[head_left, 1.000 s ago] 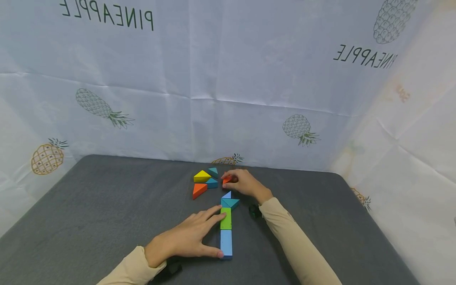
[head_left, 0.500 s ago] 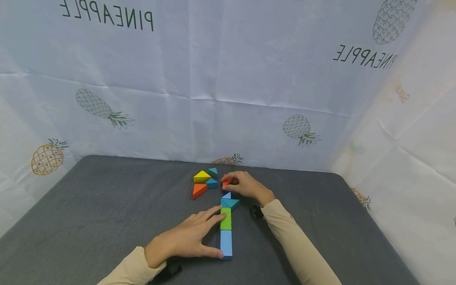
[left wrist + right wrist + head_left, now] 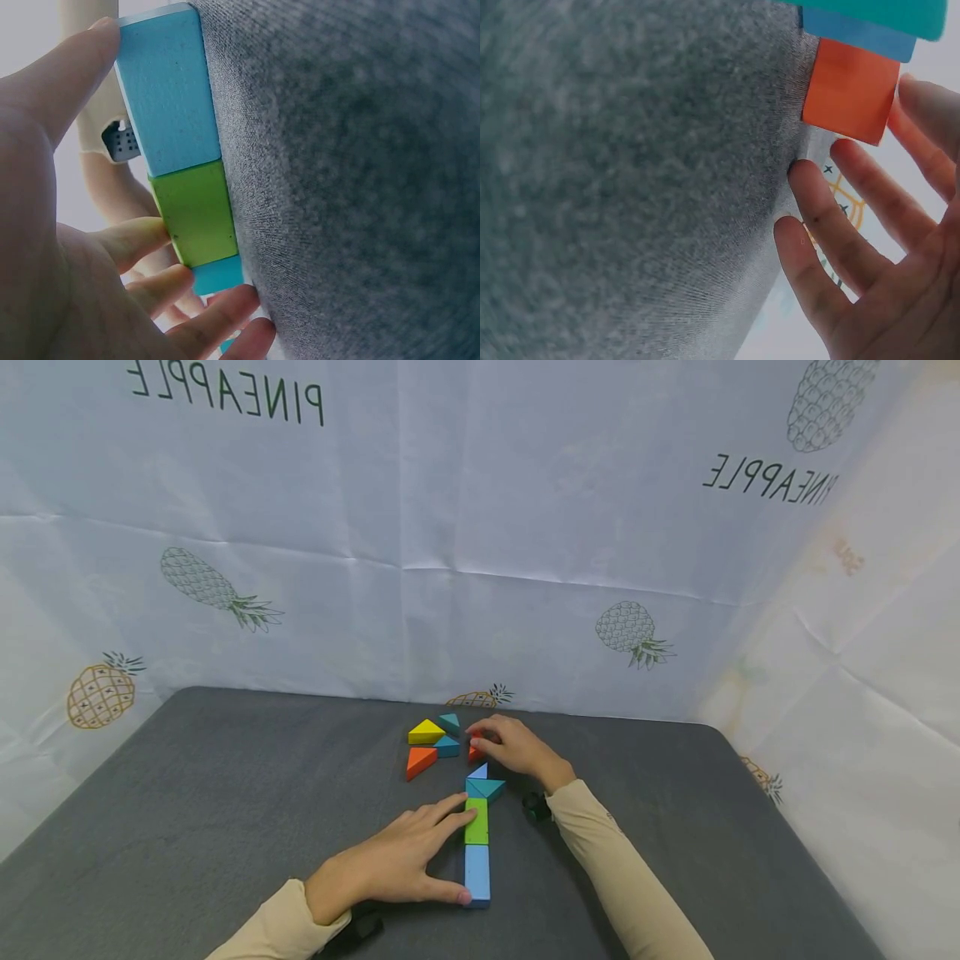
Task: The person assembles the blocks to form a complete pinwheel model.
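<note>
Down the middle of the table runs a column of toy building blocks: a long blue block [image 3: 477,870], a green block [image 3: 477,822], teal and blue triangular blocks [image 3: 490,787] and a small light blue triangle [image 3: 481,771]. My left hand [image 3: 397,856] lies along its left side with fingers spread. Its thumb touches the near end of the blue block, and fingertips touch the green one's side. Beyond the column's far end, my right hand [image 3: 521,749] has thumb and index finger at a red-orange triangular block [image 3: 851,90]. The remaining right fingers are loosely bent.
Left of the right hand lie loose triangular blocks: yellow [image 3: 426,733], orange [image 3: 421,762], blue [image 3: 447,747] and teal [image 3: 450,722]. The dark grey table [image 3: 247,793] ends at a pineapple-print cloth [image 3: 517,527] behind.
The right thumb has shifted up along the red-orange block, and more of that block's near part shows. That hand has moved slightly away from me. My left hand stays put.
</note>
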Demonstrator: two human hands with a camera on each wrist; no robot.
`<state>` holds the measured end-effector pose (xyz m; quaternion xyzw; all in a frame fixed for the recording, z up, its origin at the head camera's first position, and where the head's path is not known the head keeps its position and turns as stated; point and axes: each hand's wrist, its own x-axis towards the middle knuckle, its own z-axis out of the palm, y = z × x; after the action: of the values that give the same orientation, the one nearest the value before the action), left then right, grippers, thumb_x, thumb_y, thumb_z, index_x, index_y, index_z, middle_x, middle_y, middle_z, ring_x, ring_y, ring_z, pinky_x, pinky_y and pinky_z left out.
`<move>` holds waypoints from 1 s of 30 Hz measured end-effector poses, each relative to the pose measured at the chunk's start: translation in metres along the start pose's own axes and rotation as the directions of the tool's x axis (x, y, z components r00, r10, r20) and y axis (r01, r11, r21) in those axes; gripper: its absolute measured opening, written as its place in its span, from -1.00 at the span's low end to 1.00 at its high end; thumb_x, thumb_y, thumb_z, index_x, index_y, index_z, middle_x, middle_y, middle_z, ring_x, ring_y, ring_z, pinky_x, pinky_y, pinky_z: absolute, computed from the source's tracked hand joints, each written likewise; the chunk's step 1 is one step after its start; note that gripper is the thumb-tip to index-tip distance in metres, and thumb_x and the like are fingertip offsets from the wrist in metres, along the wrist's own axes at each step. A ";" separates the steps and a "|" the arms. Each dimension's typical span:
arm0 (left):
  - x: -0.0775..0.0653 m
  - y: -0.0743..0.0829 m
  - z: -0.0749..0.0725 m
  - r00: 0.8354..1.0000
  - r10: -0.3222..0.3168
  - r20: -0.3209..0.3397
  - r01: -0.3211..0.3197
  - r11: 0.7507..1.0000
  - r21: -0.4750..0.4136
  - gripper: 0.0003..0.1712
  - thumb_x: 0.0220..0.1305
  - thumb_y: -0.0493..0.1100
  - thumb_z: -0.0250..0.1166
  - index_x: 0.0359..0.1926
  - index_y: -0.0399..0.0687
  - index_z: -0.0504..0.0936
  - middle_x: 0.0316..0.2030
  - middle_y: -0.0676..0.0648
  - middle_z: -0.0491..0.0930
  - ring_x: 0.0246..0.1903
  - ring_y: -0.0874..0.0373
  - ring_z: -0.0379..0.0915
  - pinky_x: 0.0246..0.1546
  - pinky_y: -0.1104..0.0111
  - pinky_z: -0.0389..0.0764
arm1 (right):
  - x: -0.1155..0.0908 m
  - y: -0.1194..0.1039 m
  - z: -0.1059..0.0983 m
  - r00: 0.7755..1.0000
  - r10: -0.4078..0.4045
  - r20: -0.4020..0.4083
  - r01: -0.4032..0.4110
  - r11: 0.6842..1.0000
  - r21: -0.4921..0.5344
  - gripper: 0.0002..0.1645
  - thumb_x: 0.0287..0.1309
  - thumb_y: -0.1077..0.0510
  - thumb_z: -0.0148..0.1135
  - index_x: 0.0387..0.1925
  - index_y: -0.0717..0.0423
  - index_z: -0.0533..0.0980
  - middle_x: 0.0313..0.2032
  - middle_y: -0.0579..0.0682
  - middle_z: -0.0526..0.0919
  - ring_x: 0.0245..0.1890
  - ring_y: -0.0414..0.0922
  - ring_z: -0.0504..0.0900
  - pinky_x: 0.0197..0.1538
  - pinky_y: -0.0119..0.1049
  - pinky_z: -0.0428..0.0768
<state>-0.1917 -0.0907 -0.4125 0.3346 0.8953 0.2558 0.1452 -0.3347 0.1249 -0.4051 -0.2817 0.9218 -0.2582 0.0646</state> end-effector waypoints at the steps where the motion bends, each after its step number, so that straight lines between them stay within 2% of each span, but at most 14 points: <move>1: 0.000 0.000 0.000 1.000 0.001 0.000 -0.001 1.000 0.000 0.07 0.14 0.50 0.23 0.54 0.18 0.11 0.57 -0.03 -0.06 0.47 -0.08 0.07 0.33 -0.20 0.24 | 0.000 -0.001 0.000 1.000 0.002 -0.002 -0.002 1.000 0.003 -0.60 0.43 0.02 0.12 0.20 0.05 0.55 0.10 0.04 0.62 0.01 -0.04 0.59 0.16 -0.05 0.57; 12: 0.001 -0.001 0.002 1.000 -0.003 -0.006 0.003 1.000 0.019 0.09 0.12 0.53 0.22 0.54 0.18 0.11 0.57 -0.01 -0.05 0.46 -0.05 0.10 0.32 -0.16 0.27 | -0.003 -0.001 0.001 1.000 0.010 0.012 -0.011 0.996 0.086 -0.66 0.41 0.05 0.16 0.12 0.03 0.62 0.04 0.01 0.70 0.02 -0.04 0.66 0.12 -0.10 0.62; 20: 0.001 -0.002 0.003 1.000 -0.003 -0.005 0.004 1.000 0.022 0.09 0.12 0.53 0.21 0.54 0.18 0.11 0.57 -0.02 -0.05 0.45 -0.06 0.11 0.32 -0.16 0.27 | -0.006 0.003 0.004 1.000 0.010 0.008 -0.011 0.991 0.131 -0.67 0.40 0.05 0.18 0.09 0.03 0.64 -0.03 -0.01 0.72 -0.10 -0.12 0.68 0.01 -0.20 0.65; 30: 0.001 -0.002 0.002 1.000 0.004 -0.005 -0.004 1.000 0.016 0.08 0.13 0.52 0.21 0.54 0.19 0.11 0.57 -0.02 -0.05 0.46 -0.06 0.10 0.32 -0.17 0.27 | -0.007 0.006 0.006 1.000 -0.015 0.027 0.010 0.984 0.179 -0.67 0.39 0.06 0.18 0.09 0.04 0.63 -0.09 -0.01 0.74 -0.16 -0.17 0.68 -0.03 -0.25 0.65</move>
<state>-0.1924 -0.0905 -0.4152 0.3370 0.8970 0.2496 0.1397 -0.3298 0.1302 -0.4139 -0.2843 0.8921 -0.3363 0.1009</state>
